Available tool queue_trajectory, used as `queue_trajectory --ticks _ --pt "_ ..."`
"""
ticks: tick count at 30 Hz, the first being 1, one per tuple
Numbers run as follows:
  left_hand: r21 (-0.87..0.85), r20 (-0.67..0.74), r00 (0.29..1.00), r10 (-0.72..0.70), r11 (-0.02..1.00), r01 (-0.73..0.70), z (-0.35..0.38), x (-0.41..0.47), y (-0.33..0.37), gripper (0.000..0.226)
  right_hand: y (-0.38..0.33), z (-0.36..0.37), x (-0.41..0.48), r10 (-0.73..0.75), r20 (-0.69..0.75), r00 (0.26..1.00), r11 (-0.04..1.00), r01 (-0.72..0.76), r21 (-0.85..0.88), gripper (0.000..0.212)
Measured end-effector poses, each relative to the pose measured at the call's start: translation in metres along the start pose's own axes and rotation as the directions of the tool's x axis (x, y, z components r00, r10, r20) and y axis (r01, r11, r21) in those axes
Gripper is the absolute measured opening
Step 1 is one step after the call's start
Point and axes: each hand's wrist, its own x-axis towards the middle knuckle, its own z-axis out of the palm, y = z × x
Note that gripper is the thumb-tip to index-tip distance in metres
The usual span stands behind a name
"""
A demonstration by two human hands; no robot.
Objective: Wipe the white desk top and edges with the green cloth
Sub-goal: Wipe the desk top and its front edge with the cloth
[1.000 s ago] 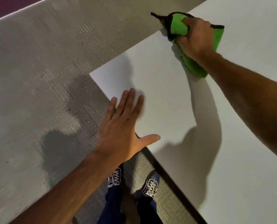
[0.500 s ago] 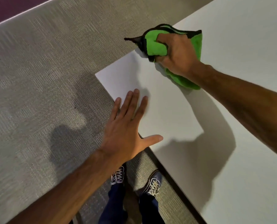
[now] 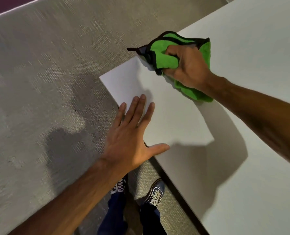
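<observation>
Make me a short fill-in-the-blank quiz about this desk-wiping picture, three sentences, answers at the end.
1. The right hand grips a bunched cloth whose colour is ____.
2. The left hand lies with fingers spread, holding ____.
3. Below the white desk edge, two laced ____ stand on the grey carpet.

Missing words: green; nothing; shoes

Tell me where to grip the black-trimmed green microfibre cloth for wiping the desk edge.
Grip the green microfibre cloth at its bunched middle, from above, as the right hand does. Its folds pile thickest there, while its trimmed corner overhangs the white desk edge, free to wipe.
</observation>
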Motion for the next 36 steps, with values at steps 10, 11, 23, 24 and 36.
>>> queue_trajectory --ticks 10,11,23,24,36 --pt "0.005 -0.023 1.0 0.001 1.0 -0.001 0.002 0.0 0.0 0.115 0.011 -0.005 -0.014 -0.133 0.043 0.99 0.898 0.139 -0.417 0.07" --pt "0.007 -0.025 1.0 0.004 1.0 -0.004 0.002 0.0 0.0 0.116 0.016 -0.007 -0.015 -0.144 0.087 0.986 0.868 0.168 -0.468 0.073" --pt "-0.03 -0.073 0.997 -0.005 1.0 0.003 0.005 0.0 0.001 0.114 0.007 0.011 -0.03 -0.291 0.147 0.946 0.953 0.299 -0.04 0.05" --pt "-0.04 -0.08 0.997 -0.005 0.999 0.002 0.006 0.001 0.0 0.113 0.005 0.012 -0.03 -0.319 0.168 0.933 0.943 0.33 -0.043 0.05" --pt "-0.065 -0.158 0.987 -0.005 0.998 -0.005 0.012 0.001 -0.001 0.111 -0.069 0.067 0.035 -0.574 0.328 0.75 0.802 0.595 0.045 0.043"
